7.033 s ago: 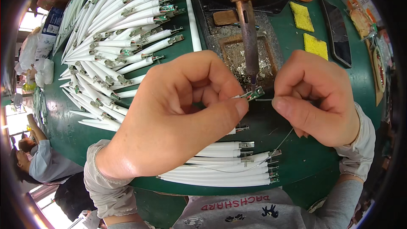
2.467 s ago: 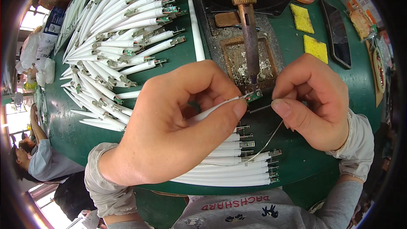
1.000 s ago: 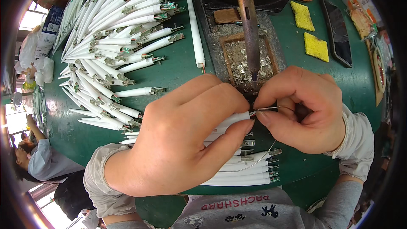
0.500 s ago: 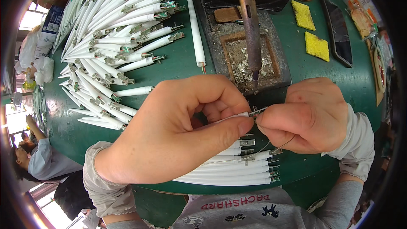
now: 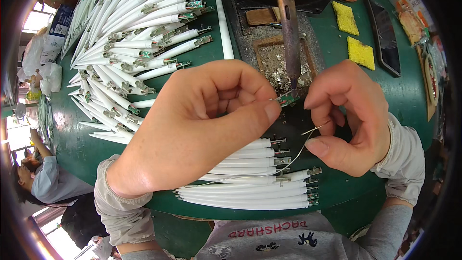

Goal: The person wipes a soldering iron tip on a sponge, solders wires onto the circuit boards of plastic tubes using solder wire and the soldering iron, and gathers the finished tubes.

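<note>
My left hand pinches a small green circuit board between thumb and forefinger. The board pokes out past the fingertips, against or very close to the tip of the soldering iron; whatever lies behind it is hidden in the hand. To the right, my right hand has its thumb and forefinger apart, while its other fingers curl around a thin silvery solder wire. The wire trails down over a row of white tapered tubes with metal and green board ends.
A large heap of similar white tubes covers the left side of the green table. Beneath the iron is a tray with solder scraps. Yellow sponges and a black phone lie right. Another person sits far left.
My left hand has risen slightly, bringing the board end up to the iron tip. My right hand has moved away from that end, its thumb and forefinger spreading.
</note>
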The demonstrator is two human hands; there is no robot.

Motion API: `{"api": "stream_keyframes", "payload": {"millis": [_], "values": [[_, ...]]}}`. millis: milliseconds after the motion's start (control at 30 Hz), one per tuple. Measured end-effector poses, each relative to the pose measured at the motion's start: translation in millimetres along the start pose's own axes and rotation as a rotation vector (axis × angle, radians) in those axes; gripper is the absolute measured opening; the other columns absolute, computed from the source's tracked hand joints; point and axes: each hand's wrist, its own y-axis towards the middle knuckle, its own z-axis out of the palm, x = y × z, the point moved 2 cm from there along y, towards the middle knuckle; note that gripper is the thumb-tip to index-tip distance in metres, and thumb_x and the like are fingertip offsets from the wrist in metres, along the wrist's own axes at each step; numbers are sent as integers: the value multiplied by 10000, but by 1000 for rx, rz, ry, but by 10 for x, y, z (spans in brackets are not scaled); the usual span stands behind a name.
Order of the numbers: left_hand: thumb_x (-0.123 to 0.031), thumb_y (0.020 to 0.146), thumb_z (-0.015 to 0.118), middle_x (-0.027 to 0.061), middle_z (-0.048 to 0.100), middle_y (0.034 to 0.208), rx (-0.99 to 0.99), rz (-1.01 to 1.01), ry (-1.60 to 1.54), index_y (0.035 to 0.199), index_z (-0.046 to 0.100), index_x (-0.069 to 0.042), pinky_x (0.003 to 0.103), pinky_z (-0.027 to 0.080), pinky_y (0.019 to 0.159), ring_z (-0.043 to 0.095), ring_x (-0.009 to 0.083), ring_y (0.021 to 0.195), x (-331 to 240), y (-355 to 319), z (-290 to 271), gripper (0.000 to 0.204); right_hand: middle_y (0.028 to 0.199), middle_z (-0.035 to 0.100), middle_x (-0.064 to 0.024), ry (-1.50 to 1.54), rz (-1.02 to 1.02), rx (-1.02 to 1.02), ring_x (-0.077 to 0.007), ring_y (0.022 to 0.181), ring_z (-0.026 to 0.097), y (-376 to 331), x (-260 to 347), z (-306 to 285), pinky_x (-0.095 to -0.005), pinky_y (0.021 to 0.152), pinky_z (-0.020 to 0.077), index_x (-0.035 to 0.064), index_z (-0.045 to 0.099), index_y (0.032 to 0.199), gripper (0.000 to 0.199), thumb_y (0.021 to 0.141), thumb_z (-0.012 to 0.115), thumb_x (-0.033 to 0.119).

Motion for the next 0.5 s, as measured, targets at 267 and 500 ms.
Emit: {"api": "stream_keyframes", "payload": {"millis": [267,500], "values": [[-68,804,602,23,566,708,14,29,108,872,555,8,168,331,477,464,34,562,-27,-43,3,112,649,462,-4,97,107,12,-41,521,410,-2,-16,-8,-188,466,291,12,448,973,371,695,662,132],[-40,794,593,27,558,768,-3,181,186,869,555,30,187,363,571,491,55,677,12,-39,1,109,712,459,-24,46,114,-17,-51,549,439,-10,-11,-10,-187,469,320,-2,458,941,344,698,662,132]]}}
